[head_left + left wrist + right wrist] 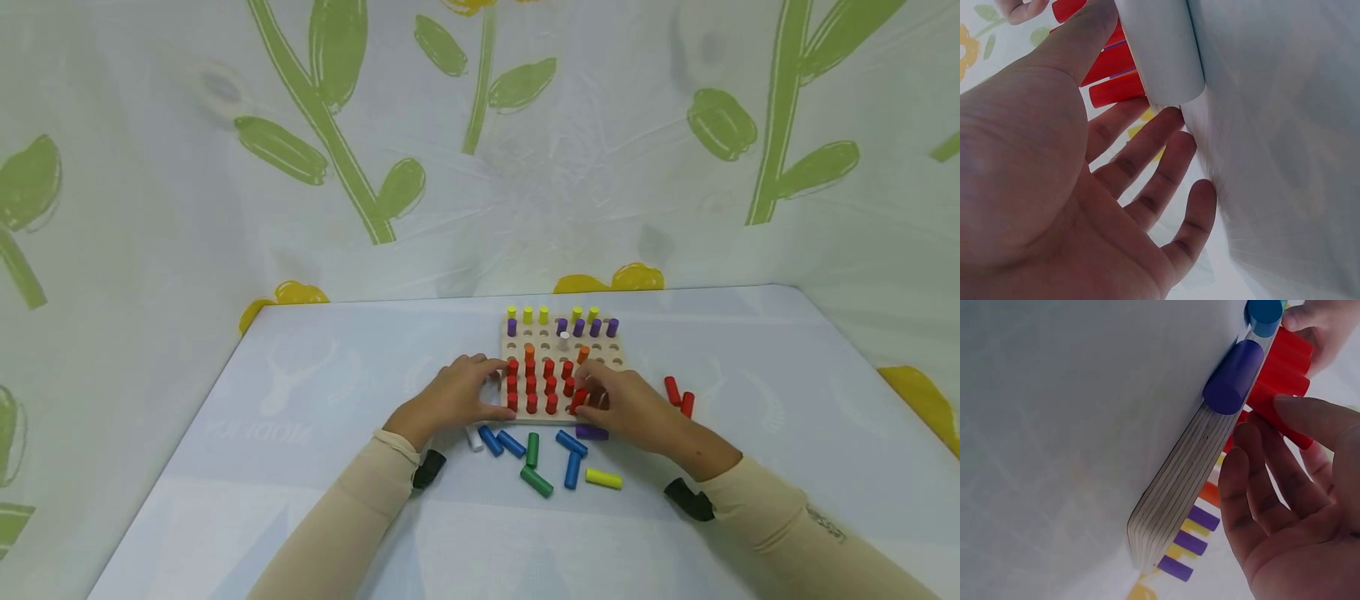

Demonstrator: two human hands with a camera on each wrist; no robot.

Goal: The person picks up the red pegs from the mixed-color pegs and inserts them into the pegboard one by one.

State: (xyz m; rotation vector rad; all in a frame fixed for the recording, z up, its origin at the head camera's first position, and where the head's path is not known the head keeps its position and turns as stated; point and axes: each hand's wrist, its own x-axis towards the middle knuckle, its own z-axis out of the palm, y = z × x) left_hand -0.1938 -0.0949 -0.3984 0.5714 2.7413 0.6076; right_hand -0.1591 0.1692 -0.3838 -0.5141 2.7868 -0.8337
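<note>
A wooden pegboard (536, 419) lies on the table with several rows of upright pegs. My right hand (626, 406) pinches a red peg (1280, 422) between thumb and fingers at the right end of the front red row. The peg leans slightly, and its lower end is hidden in the head view. At the board's left side my left hand (453, 393) rests with fingers spread and relaxed. Its thumb and index finger reach to the leftmost red pegs (512, 385). Yellow pegs (543, 315), purple pegs (596, 328), orange pegs (529, 353) and a white peg (564, 340) stand farther back.
Loose pegs lie before the board: a white one (474, 439), several blue ones (572, 471), two green ones (537, 482), a yellow one (603, 478) and a purple one (1232, 384). Two red pegs (672, 390) lie to its right. A patterned cloth backdrop (585, 167) stands behind the table.
</note>
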